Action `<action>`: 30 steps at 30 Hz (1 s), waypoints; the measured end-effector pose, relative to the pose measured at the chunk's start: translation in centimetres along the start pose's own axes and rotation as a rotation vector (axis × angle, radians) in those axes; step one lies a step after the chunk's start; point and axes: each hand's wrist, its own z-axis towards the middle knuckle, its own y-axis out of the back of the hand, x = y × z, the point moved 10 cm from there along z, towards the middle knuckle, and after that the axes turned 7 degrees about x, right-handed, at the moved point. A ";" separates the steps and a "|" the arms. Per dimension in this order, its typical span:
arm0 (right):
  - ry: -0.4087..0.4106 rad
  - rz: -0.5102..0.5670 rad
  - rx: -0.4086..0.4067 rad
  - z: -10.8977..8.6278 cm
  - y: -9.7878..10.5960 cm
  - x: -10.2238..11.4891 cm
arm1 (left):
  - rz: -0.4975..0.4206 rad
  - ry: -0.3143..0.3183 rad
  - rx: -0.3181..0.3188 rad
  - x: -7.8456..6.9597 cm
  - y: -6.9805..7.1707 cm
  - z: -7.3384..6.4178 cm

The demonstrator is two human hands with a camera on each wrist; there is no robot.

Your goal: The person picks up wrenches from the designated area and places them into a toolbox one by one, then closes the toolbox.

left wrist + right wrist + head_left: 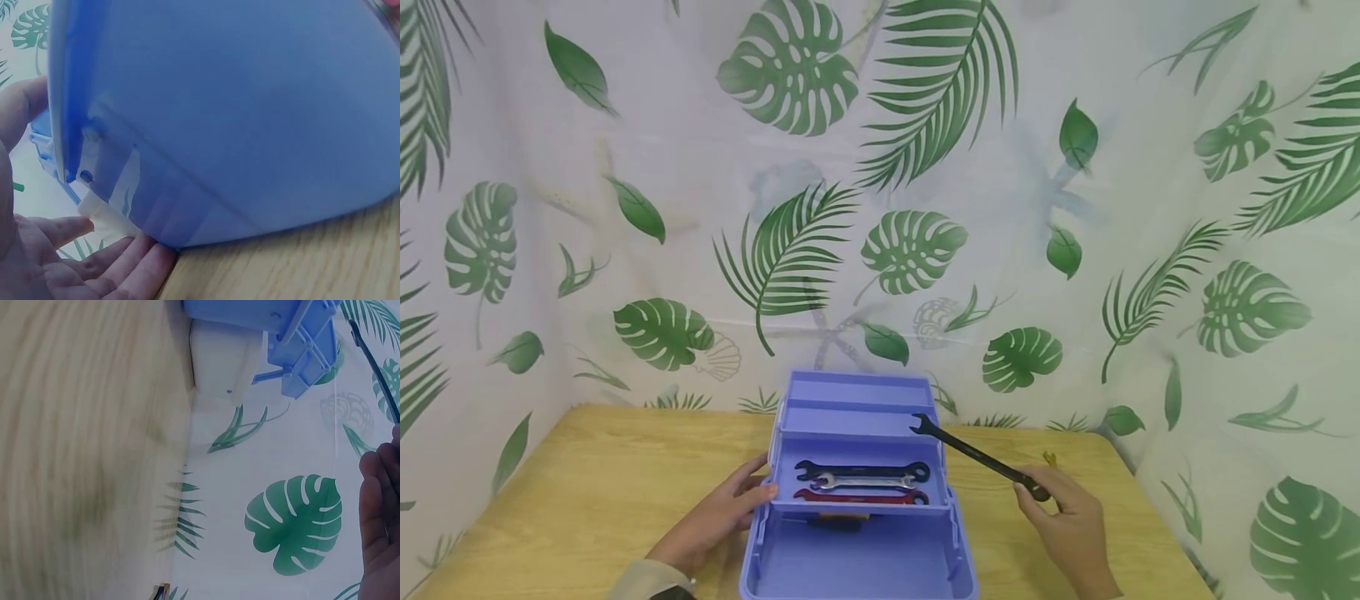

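A blue-purple toolbox [857, 558] stands on the table with its stepped top folded back. In its raised tray [790, 450] lie several wrenches: a black one [865, 472], a silver one [868, 482] and a red one [857, 497]. My left hand [722, 504] holds the toolbox by its left side; the thumb touches the tray's corner. In the left wrist view its fingertips [144, 259] rest against the wall. To the right of the box, my right hand [1067, 512] grips another black wrench [973, 452] by one end, its open jaw pointing up-left.
Beneath the tray a yellow-and-black item [838, 522] is partly hidden in the box. A small yellow thing [1049, 458] shows behind my right hand. The wooden table [587, 483] meets a leaf-patterned sheet [662, 250] behind and at both sides.
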 end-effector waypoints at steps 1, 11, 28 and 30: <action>0.009 0.015 0.006 0.0 -0.2 0.2 | 0.001 0.000 0.001 -0.1 0.0 0.0; 0.081 0.111 0.046 -0.2 -2.8 2.1 | 0.010 -0.023 0.032 -0.3 -0.2 0.0; 0.151 0.042 0.290 1.2 -7.4 5.3 | 0.029 0.018 0.028 -0.1 -0.2 0.2; 0.155 0.019 0.295 1.3 -7.6 5.6 | 0.025 0.015 0.030 -0.1 -0.2 0.2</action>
